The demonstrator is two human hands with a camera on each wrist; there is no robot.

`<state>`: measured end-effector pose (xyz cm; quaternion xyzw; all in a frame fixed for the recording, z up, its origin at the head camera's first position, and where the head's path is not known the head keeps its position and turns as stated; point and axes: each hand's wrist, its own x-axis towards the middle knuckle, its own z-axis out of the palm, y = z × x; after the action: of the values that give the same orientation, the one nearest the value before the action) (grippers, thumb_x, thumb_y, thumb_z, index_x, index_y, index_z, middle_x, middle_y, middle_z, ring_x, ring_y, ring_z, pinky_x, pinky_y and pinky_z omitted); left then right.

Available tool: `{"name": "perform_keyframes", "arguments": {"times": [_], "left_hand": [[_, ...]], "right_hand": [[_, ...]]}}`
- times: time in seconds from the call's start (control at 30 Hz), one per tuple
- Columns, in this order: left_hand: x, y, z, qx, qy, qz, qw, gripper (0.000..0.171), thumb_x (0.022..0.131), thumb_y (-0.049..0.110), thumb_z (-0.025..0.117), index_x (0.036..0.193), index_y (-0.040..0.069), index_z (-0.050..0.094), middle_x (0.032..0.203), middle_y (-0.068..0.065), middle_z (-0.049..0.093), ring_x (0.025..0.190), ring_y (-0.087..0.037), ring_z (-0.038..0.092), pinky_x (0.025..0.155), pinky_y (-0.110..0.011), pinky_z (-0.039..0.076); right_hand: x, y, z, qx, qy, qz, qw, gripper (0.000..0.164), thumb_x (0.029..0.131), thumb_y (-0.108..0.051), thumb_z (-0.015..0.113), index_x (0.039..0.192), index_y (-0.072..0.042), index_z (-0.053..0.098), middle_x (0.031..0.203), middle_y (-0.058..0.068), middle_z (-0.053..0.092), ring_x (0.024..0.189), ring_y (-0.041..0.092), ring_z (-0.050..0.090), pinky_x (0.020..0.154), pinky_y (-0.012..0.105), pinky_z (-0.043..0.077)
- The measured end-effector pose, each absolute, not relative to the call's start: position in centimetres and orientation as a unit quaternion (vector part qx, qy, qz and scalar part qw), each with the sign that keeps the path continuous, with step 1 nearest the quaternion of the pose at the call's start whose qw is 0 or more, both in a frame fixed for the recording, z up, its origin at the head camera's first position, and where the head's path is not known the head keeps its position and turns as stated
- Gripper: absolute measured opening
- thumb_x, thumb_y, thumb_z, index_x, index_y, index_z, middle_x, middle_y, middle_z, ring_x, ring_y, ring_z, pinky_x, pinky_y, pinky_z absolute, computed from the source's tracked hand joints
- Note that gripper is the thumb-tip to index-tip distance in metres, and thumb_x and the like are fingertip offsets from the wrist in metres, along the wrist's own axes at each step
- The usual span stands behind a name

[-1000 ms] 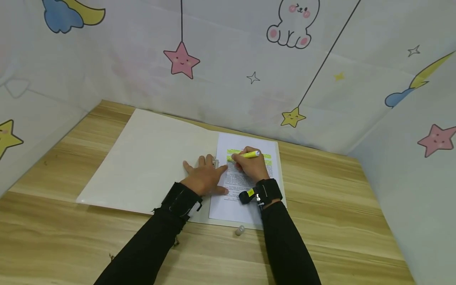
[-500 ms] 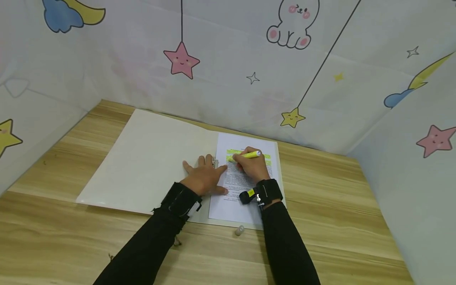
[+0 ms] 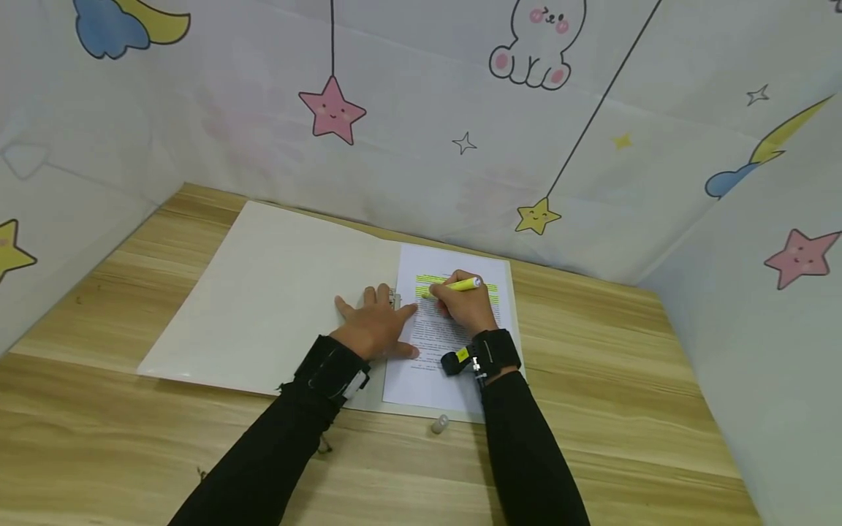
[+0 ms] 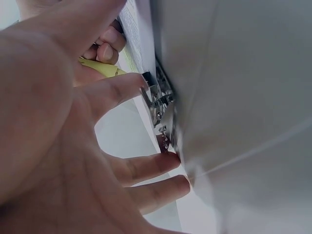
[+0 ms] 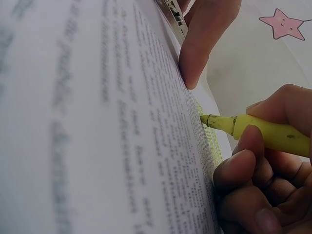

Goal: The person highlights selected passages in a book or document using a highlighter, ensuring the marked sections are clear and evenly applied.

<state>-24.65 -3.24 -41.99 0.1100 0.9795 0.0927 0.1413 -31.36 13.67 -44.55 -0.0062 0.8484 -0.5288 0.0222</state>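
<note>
My right hand [image 3: 468, 305] pinches a yellow highlighter [image 5: 273, 135], its tip right at the printed sheet [image 3: 434, 380]. Yellow bands cover several upper lines of the text. With fingers spread, my left hand [image 3: 373, 325] rests across the fold of an opened white folder [image 3: 263, 292], thumb and forefinger on the sheet's left side. In the left wrist view, the folder's metal clip [image 4: 161, 100] shows beside those fingertips. The highlighter's white back end points up and right in the head view.
A small greyish cap [image 3: 440, 424] lies on the wooden table [image 3: 625, 409] just below the folder's front edge. Pale fabric walls [image 3: 421, 175] with printed stars enclose the table at the back and both sides. Black bands with cameras wrap both wrists.
The head view has shifted slightly. Both hands keep nearly the same place on the folder and sheet, and the highlighter tip stays near the left end of the marked lines.
</note>
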Motion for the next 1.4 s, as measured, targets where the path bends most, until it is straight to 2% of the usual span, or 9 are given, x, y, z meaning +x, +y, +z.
{"name": "perform_keyframes", "arguments": {"times": [0.93,1.4], "left_hand": [[-24.77,-3.36,-42.32,0.114,0.979,0.097,0.136,0.083,0.080,0.057,0.075,0.151,0.028,0.043,0.142,-0.027,0.036,0.131,-0.046,0.033,0.100,-0.086,0.020],[-24.83,-3.17,-42.36,0.115,0.980,0.096,0.134,0.084,0.079,0.057,0.076,0.151,0.027,0.043,0.143,-0.027,0.035,0.132,-0.046,0.033,0.099,-0.086,0.019]], "right_hand": [[-31.66,14.02,-44.67,-0.001,0.842,-0.538,0.027,0.026,0.083,-0.017,0.075,0.065,-0.011,0.057,0.053,0.000,0.059,0.047,0.013,0.052,0.047,0.026,0.042],[-31.74,14.41,-44.58,0.004,0.835,-0.550,0.024,0.026,0.083,-0.014,0.075,0.064,-0.011,0.057,0.056,0.005,0.062,0.046,0.014,0.054,0.045,0.025,0.044]]}}
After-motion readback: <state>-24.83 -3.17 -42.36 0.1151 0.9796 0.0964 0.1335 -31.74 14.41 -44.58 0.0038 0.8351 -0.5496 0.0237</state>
